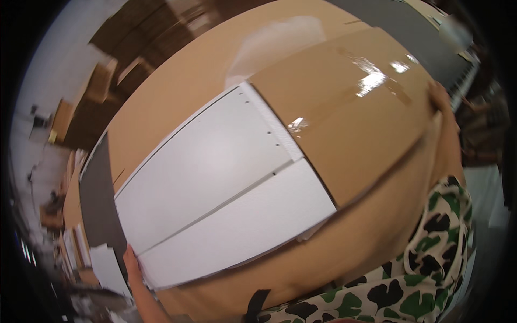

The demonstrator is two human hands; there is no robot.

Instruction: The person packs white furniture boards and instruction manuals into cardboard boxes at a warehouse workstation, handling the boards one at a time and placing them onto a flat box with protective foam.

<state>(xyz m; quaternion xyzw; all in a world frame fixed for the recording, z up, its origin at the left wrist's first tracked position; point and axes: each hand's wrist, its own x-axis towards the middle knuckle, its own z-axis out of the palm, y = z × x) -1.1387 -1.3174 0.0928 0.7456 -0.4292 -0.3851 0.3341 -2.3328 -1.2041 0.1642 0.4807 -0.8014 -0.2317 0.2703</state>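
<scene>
Ideally, align the white panel (pixel 199 161), near dial centre, squarely with the cardboard (pixel 355 124), the left hand (pixel 132 265) at its 8 o'clock end and the right hand (pixel 441 98) at the cardboard's 2 o'clock edge, though whether either hand's fingers clench cannot be told.

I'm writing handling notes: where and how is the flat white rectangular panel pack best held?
Probably by its short left end, coming from the left: the panel pack lies flat with that end exposed beside the left hand, while its right end borders the brown taped cardboard.
</scene>
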